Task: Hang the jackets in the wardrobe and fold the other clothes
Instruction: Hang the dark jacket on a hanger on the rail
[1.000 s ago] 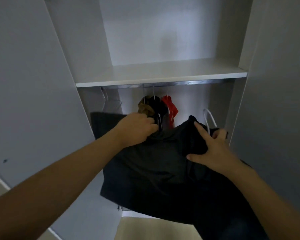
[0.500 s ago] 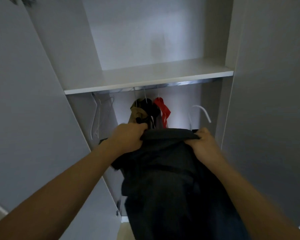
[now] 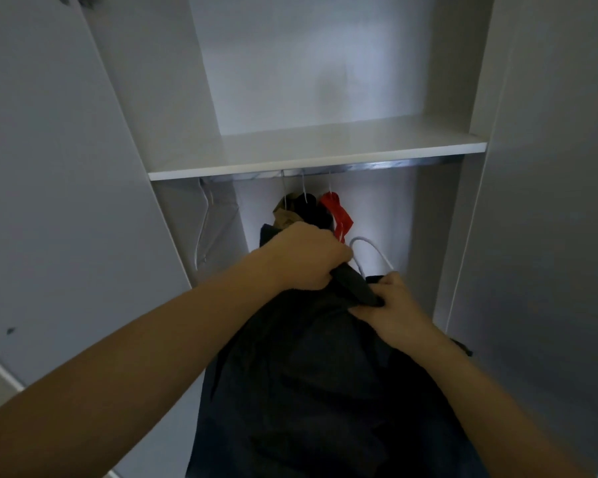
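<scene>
A dark jacket (image 3: 318,374) hangs down in front of me, before the open wardrobe. My left hand (image 3: 304,257) grips its top edge together with the base of a white hanger hook (image 3: 370,250) that sticks up between my hands. My right hand (image 3: 394,308) pinches a fold of the jacket's collar just to the right. The rest of the hanger is hidden inside the jacket. Under the shelf runs a metal rail (image 3: 377,166), and a brown garment (image 3: 285,215), a black one (image 3: 311,210) and a red one (image 3: 337,212) hang from it.
A white shelf (image 3: 311,155) spans the wardrobe above the rail. An empty wire hanger (image 3: 206,225) hangs at the rail's left end. Wardrobe doors stand open at left (image 3: 56,201) and right (image 3: 549,201). The rail's right stretch carries nothing.
My hands have drawn closer together at the jacket's top, bunching the collar. The white hanger hook now stands up between them, and the jacket hangs straighter.
</scene>
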